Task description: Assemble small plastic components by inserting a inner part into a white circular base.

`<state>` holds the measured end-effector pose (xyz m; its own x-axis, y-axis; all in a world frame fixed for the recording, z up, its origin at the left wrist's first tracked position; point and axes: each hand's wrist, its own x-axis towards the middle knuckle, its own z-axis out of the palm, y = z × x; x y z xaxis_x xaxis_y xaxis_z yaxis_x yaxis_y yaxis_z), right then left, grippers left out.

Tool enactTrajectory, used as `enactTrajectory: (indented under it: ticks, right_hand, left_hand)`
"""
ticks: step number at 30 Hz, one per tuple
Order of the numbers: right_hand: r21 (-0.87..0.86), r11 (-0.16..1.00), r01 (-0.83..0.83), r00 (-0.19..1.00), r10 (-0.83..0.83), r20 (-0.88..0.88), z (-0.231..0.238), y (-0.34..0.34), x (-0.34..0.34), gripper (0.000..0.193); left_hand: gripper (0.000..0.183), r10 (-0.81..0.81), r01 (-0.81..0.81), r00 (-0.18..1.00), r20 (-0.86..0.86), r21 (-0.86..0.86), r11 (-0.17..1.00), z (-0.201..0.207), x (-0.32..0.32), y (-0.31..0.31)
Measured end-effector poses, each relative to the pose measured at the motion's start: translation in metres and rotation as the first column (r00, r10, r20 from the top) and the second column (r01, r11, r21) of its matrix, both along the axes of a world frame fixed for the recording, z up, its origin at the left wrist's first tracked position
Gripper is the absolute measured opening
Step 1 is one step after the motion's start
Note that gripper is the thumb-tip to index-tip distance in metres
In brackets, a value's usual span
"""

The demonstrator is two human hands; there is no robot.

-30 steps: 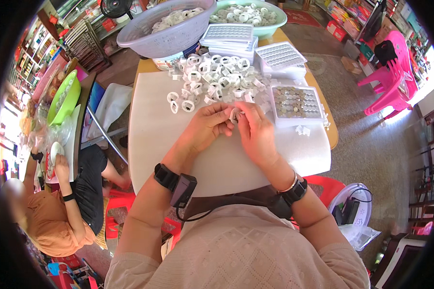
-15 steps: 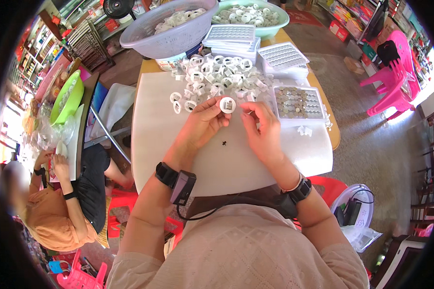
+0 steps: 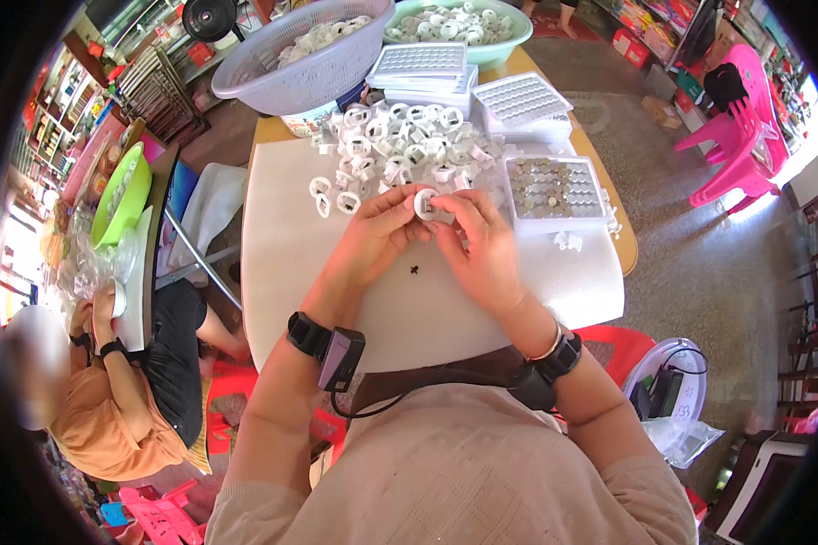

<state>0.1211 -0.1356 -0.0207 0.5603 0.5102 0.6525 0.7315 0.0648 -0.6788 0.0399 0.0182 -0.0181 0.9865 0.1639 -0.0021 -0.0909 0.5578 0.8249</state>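
Observation:
My left hand [image 3: 379, 234] pinches a small round white plastic housing [image 3: 424, 205] upright, its recessed face turned toward me. Closed against the right side of that housing are the thumb and fingertips of my right hand [image 3: 482, 238]; anything small between them is hidden. Just beyond both hands lies a loose pile of similar white plastic housings [image 3: 395, 145]. To the right of my right hand, a clear ridged tray [image 3: 583, 188] holds many coin-shaped silvery cells [image 3: 538, 186]. A tiny dark piece [image 3: 414, 270] rests on the white table covering [image 3: 336, 313] below my hands.
Behind the pile stand a lavender basket [image 3: 286, 86] and a mint basin [image 3: 509, 50], both filled with white parts. Stacked trays [image 3: 523, 100] sit at the back right. Left, a seated person [image 3: 109, 400] works beside a green basin [image 3: 123, 200]. A pink chair [image 3: 745, 136] stands at right.
My right hand has moved left and its fingertips now meet the white housing. The housing has turned slightly in my left hand. The whole view has shifted a little.

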Motion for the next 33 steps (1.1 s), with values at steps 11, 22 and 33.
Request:
enactTrajectory:
  ticks: [11, 22, 33]
  right_hand:
    - [-0.053, 0.991, 0.119, 0.982, -0.110, 0.150, 0.001, 0.000, -0.003, 0.030]
    - [-0.034, 0.993, 0.114, 0.980, -0.107, 0.166, 0.003, 0.003, -0.006, 0.028]
    - [-0.100, 0.994, 0.052, 0.999, -0.050, 0.014, 0.002, 0.003, -0.004, 0.028]
  left_hand:
    - [0.033, 0.034, -0.033, 0.999, -0.004, 0.134, 0.990, 0.002, -0.002, -0.006]
    - [0.033, 0.023, -0.020, 0.999, -0.032, 0.097, 0.995, 0.003, -0.006, -0.004]
    - [0.031, 0.095, -0.054, 0.990, -0.104, 0.347, 0.936, -0.006, 0.001, -0.008]
